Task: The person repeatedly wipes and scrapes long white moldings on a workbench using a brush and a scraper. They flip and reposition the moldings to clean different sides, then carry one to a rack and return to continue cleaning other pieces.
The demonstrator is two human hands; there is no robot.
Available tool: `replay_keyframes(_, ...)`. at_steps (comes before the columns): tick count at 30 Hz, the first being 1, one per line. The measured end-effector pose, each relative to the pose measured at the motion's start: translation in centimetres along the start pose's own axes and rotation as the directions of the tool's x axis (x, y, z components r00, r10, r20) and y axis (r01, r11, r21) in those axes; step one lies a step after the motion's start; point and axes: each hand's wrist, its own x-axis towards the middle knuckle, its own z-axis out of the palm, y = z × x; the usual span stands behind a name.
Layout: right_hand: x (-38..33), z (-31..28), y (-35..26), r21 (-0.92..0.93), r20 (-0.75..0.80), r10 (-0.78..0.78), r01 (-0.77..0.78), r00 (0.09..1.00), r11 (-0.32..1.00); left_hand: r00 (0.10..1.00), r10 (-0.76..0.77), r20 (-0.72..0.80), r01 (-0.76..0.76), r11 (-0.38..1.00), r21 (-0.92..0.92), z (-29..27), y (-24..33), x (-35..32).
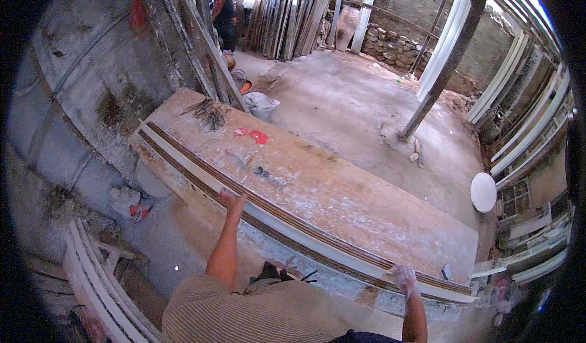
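Our left hand [232,201] and powder-dusted right hand [403,279] are both on the long, narrow white strip [293,231], which runs between the two sets of fingers, along the near side of the tan, stained wooden bench [342,184]. Can't tell if our fingers grip or just press. Looks like two-handed steadying; we'd say any shift calls for both hands together.

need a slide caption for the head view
Left grip and right grip set on a long white strip lying along the near side of a dusty wooden table.
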Motion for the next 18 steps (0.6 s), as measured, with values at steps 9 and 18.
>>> replay_keyframes(9,-3.3,-8.9,-12.1,-0.187,0.029,0.051,-0.045,0.998,0.981,0.93,-0.164,-0.33,0.111,0.979,-0.173,-6.5,0.6,1.4)
replay_keyframes(18,-6.4,-10.4,-15.5,-0.245,0.03,0.147,-0.136,0.989,0.96,0.969,-0.216,-0.122,0.143,0.888,-0.436,-9.5,4.2,0.9)
